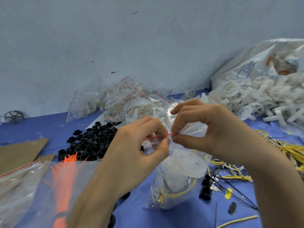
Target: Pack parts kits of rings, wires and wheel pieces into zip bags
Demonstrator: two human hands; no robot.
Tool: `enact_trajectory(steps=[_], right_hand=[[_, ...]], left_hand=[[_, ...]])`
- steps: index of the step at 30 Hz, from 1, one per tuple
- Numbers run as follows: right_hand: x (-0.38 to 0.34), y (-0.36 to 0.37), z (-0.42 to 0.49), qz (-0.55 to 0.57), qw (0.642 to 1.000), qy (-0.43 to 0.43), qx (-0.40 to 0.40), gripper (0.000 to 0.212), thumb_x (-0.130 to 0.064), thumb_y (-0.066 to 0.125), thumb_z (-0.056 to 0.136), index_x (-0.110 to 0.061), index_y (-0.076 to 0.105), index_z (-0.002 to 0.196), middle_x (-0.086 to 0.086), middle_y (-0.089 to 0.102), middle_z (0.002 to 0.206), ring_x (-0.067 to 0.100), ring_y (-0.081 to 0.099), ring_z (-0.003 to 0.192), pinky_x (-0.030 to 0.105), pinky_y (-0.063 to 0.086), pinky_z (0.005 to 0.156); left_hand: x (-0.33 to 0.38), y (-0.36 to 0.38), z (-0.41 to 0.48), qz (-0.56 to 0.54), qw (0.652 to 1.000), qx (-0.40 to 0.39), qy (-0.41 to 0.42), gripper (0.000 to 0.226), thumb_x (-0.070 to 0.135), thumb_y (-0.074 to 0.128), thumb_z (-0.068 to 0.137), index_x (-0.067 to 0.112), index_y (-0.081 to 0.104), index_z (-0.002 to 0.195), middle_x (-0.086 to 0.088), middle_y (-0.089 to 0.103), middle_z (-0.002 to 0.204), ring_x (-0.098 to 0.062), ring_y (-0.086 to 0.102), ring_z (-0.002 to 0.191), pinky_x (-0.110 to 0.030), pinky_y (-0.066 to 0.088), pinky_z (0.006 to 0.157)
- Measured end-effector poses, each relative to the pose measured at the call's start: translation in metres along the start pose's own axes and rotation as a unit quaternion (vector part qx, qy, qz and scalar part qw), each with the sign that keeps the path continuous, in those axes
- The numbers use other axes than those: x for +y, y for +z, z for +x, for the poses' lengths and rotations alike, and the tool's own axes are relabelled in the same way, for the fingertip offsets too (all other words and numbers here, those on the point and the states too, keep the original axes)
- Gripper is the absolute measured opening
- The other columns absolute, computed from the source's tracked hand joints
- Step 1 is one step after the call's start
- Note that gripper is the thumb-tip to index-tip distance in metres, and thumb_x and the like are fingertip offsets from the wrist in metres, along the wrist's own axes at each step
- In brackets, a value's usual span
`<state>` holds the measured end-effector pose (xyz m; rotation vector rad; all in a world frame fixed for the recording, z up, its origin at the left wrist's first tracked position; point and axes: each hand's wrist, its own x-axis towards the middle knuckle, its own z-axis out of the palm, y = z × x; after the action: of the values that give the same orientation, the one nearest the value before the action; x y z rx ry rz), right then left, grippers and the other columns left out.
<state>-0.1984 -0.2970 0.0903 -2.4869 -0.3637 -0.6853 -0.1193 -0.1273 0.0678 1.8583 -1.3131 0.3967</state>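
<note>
Head view
Left hand (139, 145): pinching red zip strip (162, 135), left of centre.
Right hand (205, 129): pinching same strip, just rightward, thumbs nearly meeting.
Zip bag (164, 183): hanging directly below both pinches, filled.
Strip axis: left-right through both pinches; probably sealing outward next.

Looking down onto a blue tabletop (37, 127). Holding up a clear zip bag (177, 175) by its red seal strip (162, 135), pinched between thumb and forefinger of the left hand (136, 145) and of the right hand (212, 127), fingertips close together. Inside the bag: white wheel pieces (185, 163) and a coiled yellow wire (179, 192). Behind the left hand, a heap of black rings (92, 140). Lower left, a bundle of thin orange strands (64, 175). To the right, loose yellow wires (292, 150) and a pile of white wheels (256, 96) beside a white sack (256, 63). Against the wall (115, 38), filled zip bags (125, 99).
</note>
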Motion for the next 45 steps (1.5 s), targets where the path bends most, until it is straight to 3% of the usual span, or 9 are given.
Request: enact_trajectory(steps=[4, 8, 13, 22, 30, 36, 40, 45], right_hand=[[0.002, -0.004, -0.002, 0.005, 1.0, 0.026, -0.005, 0.012, -0.028, 0.076, 0.076, -0.033, 0.066, 0.071, -0.02, 0.064, 0.083, 0.003, 0.053, 0.109, 0.049, 0.032, 0.105], [0.002, -0.004, -0.002, -0.014, 1.0, 0.019, -0.005, 0.013, -0.02, 0.076, 0.077, -0.028, 0.066, 0.072, -0.017, 0.063, 0.083, 0.005, 0.053, 0.108, 0.042, 0.038, 0.097], [0.003, -0.004, -0.002, -0.012, 0.999, 0.035, 0.006, 0.007, -0.03, 0.072, 0.075, -0.032, 0.066, 0.073, -0.018, 0.063, 0.085, 0.001, 0.051, 0.109, 0.051, 0.029, 0.107], [0.009, -0.005, -0.001, -0.018, 0.999, 0.031, 0.029, 0.011, -0.027, 0.075, 0.077, -0.032, 0.066, 0.074, -0.02, 0.064, 0.085, 0.005, 0.051, 0.111, 0.05, 0.031, 0.104], [0.018, -0.006, -0.002, -0.027, 0.998, 0.041, 0.041, 0.011, -0.033, 0.073, 0.073, -0.035, 0.064, 0.069, -0.022, 0.062, 0.091, 0.0, 0.051, 0.108, 0.035, 0.036, 0.097], [0.023, -0.01, -0.004, -0.03, 0.998, 0.052, 0.031, 0.005, -0.037, 0.068, 0.07, -0.034, 0.065, 0.07, -0.023, 0.058, 0.103, -0.002, 0.051, 0.104, 0.004, 0.034, 0.08], [0.025, -0.013, -0.005, 0.0, 0.996, 0.079, 0.048, 0.011, -0.041, 0.069, 0.065, -0.032, 0.066, 0.07, -0.025, 0.06, 0.099, -0.002, 0.054, 0.099, 0.006, 0.036, 0.08], [0.029, -0.013, -0.007, -0.005, 0.995, 0.086, 0.054, 0.014, -0.045, 0.071, 0.063, -0.033, 0.066, 0.069, -0.013, 0.064, 0.09, 0.002, 0.057, 0.097, 0.014, 0.04, 0.083]], left_hand=[[0.0, -0.001, 0.001, 0.015, 1.0, 0.002, 0.004, 0.019, 0.03, 0.051, 0.079, 0.015, 0.059, 0.069, 0.008, 0.052, 0.068, -0.003, 0.05, 0.064, -0.007, 0.033, 0.062], [0.0, -0.002, 0.001, 0.01, 1.0, 0.0, 0.004, 0.019, 0.029, 0.051, 0.078, 0.015, 0.058, 0.068, 0.008, 0.051, 0.067, -0.004, 0.05, 0.064, -0.008, 0.033, 0.062], [-0.002, -0.005, 0.0, 0.017, 1.0, 0.002, -0.002, 0.019, 0.031, 0.05, 0.078, 0.016, 0.057, 0.068, 0.006, 0.052, 0.069, -0.01, 0.05, 0.066, -0.01, 0.034, 0.061], [-0.005, -0.009, -0.001, 0.002, 1.0, 0.016, 0.001, 0.018, 0.03, 0.051, 0.08, 0.017, 0.056, 0.07, 0.006, 0.054, 0.069, -0.012, 0.054, 0.066, -0.016, 0.039, 0.061], [-0.01, -0.012, -0.002, -0.004, 1.0, 0.025, 0.001, 0.015, 0.028, 0.052, 0.081, 0.018, 0.056, 0.071, 0.007, 0.054, 0.069, -0.009, 0.054, 0.067, -0.012, 0.039, 0.062], [-0.013, -0.012, -0.003, 0.007, 1.0, 0.027, -0.002, 0.012, 0.021, 0.059, 0.083, 0.017, 0.057, 0.071, 0.007, 0.054, 0.069, -0.007, 0.052, 0.066, -0.009, 0.035, 0.061], [-0.015, -0.015, -0.003, 0.012, 0.999, 0.036, 0.0, 0.015, 0.029, 0.052, 0.081, 0.019, 0.056, 0.071, 0.007, 0.055, 0.071, -0.005, 0.053, 0.067, -0.008, 0.036, 0.062], [-0.017, -0.013, -0.003, 0.014, 0.999, 0.039, -0.001, 0.013, 0.019, 0.058, 0.083, 0.019, 0.056, 0.07, 0.009, 0.055, 0.071, -0.002, 0.053, 0.066, -0.005, 0.036, 0.062]])
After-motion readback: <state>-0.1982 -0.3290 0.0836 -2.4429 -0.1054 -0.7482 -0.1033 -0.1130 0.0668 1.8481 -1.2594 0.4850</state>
